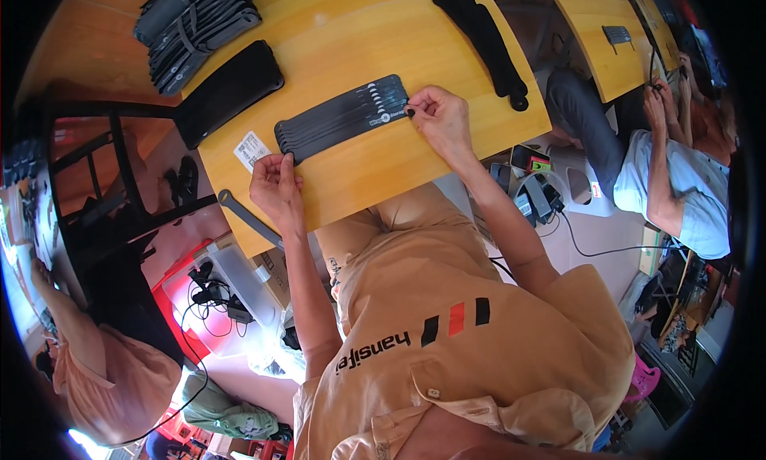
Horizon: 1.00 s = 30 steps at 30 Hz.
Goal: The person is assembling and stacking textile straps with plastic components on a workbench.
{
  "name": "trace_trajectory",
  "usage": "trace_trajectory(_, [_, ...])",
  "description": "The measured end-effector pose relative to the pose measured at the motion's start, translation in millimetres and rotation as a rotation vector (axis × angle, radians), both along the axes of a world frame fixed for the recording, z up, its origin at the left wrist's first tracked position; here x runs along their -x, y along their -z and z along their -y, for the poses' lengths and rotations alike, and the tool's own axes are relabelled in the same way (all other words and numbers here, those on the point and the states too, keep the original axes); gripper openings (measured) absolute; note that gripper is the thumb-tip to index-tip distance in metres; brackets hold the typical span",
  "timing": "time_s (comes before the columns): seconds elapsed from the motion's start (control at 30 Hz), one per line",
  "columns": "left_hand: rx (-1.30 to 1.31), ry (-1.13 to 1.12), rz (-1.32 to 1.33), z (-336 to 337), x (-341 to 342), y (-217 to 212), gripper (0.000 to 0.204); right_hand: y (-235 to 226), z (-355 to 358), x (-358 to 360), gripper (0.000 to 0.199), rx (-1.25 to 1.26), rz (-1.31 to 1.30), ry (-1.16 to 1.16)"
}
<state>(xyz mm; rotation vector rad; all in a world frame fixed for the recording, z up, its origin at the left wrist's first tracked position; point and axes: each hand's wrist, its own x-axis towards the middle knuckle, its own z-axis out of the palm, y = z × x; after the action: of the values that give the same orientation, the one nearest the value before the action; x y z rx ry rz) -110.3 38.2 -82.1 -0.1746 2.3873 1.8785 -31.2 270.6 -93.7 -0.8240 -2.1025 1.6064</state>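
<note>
A flat row of dark straps (339,118) with rounded ends lies side by side on the yellow table (383,161), with pale printing towards its right end. My left hand (278,190) is closed, thumb and finger pinching the row's near left corner. At the near right corner my right hand (443,123) is also closed, with a small black end showing at its fingertips. A white printed label (251,149) lies beside my left hand. Closer to me, a single dark strap (249,218) with a hole in its end rests along the table's left edge.
A black padded pouch (231,91) lies left of the row, beyond it a banded stack of dark strap packs (191,33). Long black straps (483,49) are piled at the right. Other people sit on both sides; a cabled power adapter (536,201) is beside the table.
</note>
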Motion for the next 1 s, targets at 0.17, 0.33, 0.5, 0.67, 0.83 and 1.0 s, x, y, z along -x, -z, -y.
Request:
trace_trajectory(0.17, [0.033, 0.006, -0.009, -3, -2, -5, 0.009, 3, -2, 0, 0.004, -0.044, -0.012, 0.001])
trace_trajectory(0.33, [0.035, 0.003, -0.037, -1, -1, -1, 0.008, 2, -2, 1, 0.003, -0.055, -0.012, 0.004])
trace_trajectory(0.5, [0.047, 0.013, -0.134, 2, -2, 8, 0.008, 10, -4, 1, 0.007, -0.089, 0.001, -0.007])
trace_trajectory(0.67, [0.078, 0.029, -0.131, 5, -2, 5, 0.008, 3, -6, 0, 0.004, -0.031, 0.028, -0.028])
trace_trajectory(0.83, [-0.078, 0.011, -0.105, 12, -4, -7, 0.011, -9, -12, -11, 0.012, 0.262, -0.032, -0.01])
trace_trajectory(1.0, [0.24, 0.057, -0.277, 22, -4, -18, 0.027, -12, -14, -22, 0.012, -0.124, -0.071, 0.01])
